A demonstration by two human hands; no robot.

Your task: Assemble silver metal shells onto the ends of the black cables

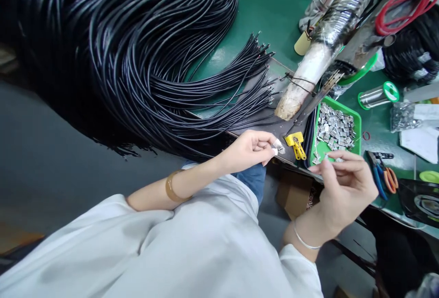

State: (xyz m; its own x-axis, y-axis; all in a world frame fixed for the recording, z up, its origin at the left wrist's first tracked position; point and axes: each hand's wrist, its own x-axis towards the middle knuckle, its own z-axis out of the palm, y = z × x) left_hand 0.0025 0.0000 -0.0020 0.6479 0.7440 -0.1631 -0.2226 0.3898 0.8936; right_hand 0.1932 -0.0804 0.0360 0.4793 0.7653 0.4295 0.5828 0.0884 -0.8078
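Observation:
My left hand (255, 150) is closed in a pinch beside the yellow clip (296, 145), at the front edge of the dark board (252, 124). A small bit of metal shows at its fingertips, too small to make out. My right hand (345, 183) is pinched in front of the green tray (357, 128), which holds small metal parts (334, 126). What its thumb and forefinger hold, if anything, is too small to name. Black cables (206, 87) lie in a large bundle on the left, their bare ends on the board.
A wrapped duct (308, 69) hangs over the board. Right of the tray are a solder spool (377, 95), blue-handled pliers (379, 176), orange-handled scissors (391, 180) and a bag of small parts (402, 117). Red wire (401, 9) hangs at the upper right.

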